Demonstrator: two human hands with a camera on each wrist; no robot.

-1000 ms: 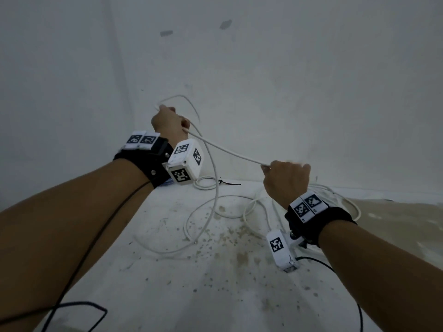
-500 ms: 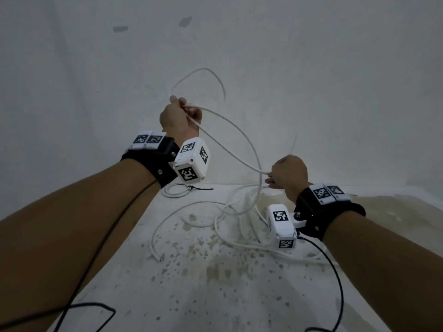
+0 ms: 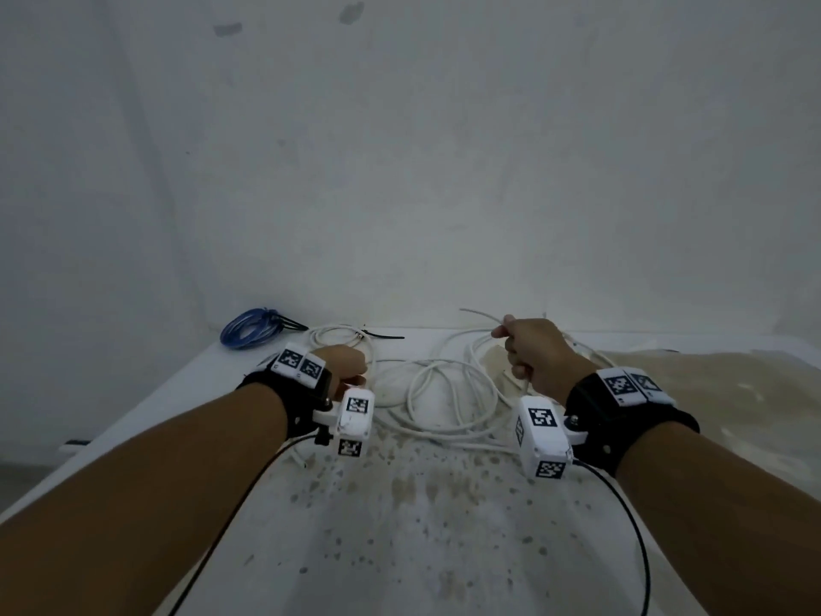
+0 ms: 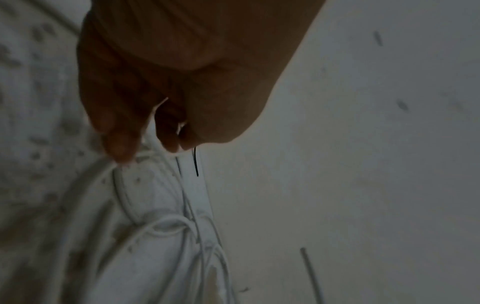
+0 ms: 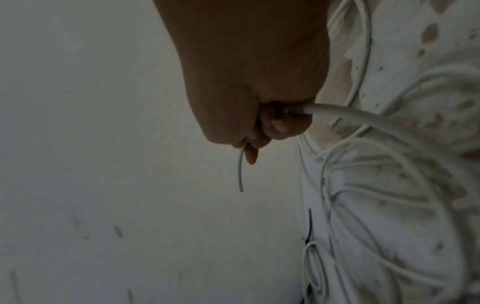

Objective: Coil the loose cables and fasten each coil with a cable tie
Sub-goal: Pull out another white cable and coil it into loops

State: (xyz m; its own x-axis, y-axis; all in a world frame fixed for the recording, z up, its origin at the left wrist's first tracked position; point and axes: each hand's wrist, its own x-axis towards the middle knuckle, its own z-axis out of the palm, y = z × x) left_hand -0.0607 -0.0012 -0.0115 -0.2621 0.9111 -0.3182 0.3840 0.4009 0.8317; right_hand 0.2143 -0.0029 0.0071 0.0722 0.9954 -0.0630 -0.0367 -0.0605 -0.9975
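Observation:
A long loose white cable (image 3: 444,432) lies in slack, overlapping loops on the stained white table (image 3: 400,526). My right hand (image 3: 526,349) hovers over the loops at the right. In the right wrist view this hand (image 5: 259,131) is fisted round the cable (image 5: 345,115), whose short free end (image 5: 58,174) sticks out past the fingers. My left hand (image 3: 348,364) is low at the left of the loops. Its curled fingers (image 4: 119,148) appear to hold a strand of the same cable; the grip is partly hidden.
Against the back wall lie a small white coil (image 3: 342,335) fastened with a black tie (image 3: 386,336) and a blue coil (image 3: 246,333) with black ties. The table's left edge (image 3: 133,420) drops off. A brown stained patch (image 3: 711,393) covers the right side.
Both hands have come down from chest height to the table. The cable that hung stretched between them now rests in loops on the surface. The blue coil has come into view.

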